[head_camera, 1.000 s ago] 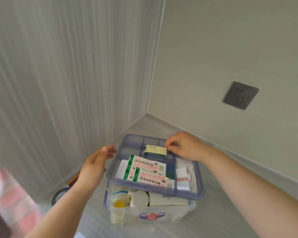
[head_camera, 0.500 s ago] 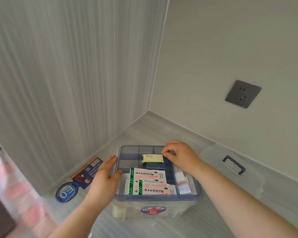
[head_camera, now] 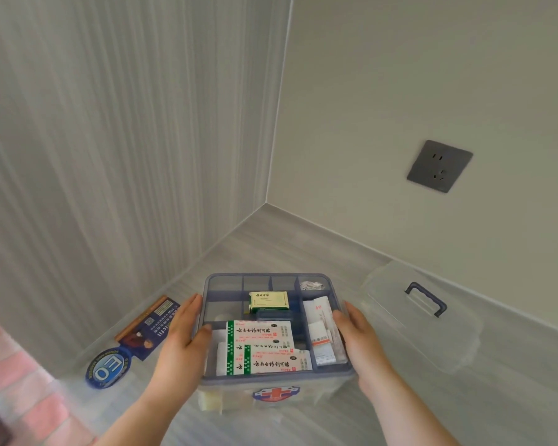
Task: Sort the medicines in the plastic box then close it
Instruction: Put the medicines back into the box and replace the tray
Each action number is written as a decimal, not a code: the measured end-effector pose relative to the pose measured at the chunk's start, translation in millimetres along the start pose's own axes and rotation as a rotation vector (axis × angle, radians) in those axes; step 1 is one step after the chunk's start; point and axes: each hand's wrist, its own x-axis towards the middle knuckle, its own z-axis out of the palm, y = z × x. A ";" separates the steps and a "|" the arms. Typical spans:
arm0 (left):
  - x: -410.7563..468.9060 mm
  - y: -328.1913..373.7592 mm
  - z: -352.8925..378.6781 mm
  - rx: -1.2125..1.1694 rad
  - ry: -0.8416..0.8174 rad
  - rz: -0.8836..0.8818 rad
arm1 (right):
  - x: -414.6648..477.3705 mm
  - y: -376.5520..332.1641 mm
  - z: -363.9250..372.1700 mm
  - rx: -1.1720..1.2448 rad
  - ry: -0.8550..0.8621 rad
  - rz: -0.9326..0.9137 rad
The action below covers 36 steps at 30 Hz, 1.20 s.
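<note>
Home room corner, wall socket (head_camera: 439, 166), wood-look floor (head_camera: 303, 246)

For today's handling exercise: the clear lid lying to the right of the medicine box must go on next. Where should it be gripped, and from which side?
Probably by the dark blue handle on top of the clear lid, from above. The lid lies flat, handle up, and the handle arches clear of it, leaving room for fingers beneath. The right hand is nearer; it now rests on the tray edge.

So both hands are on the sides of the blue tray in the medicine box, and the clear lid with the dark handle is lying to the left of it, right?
Not quite. In the head view the clear lid with its dark handle lies to the right of the medicine box, by the wall. The rest holds: the left hand and right hand are on the sides of the blue tray.
</note>
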 end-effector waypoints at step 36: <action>7.9 6.7 -8.4 -0.273 -0.001 -0.285 | 62.4 11.3 -95.8 -0.347 0.523 -0.048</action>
